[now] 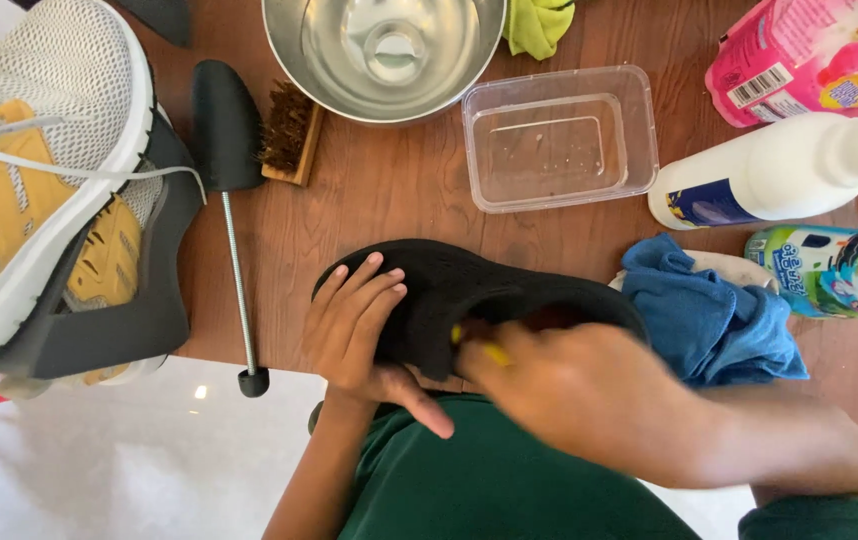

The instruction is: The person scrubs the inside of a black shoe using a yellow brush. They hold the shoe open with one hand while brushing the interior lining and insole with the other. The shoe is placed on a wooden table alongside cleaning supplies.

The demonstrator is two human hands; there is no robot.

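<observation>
Down at the surface's (369,200) near edge, the left hand (354,325) grips the black shoe's (449,290) toe; the right hand (589,395) (blurred) closes on something yellow (494,352) at its opening, blue cloth (709,315) just beside.

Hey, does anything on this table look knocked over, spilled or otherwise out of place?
Yes: the white plastic bottle with a blue label and the green-and-blue labelled bottle lie on their sides at the right. No spill shows. The white mesh sneaker overhangs the brown wooden table.
</observation>
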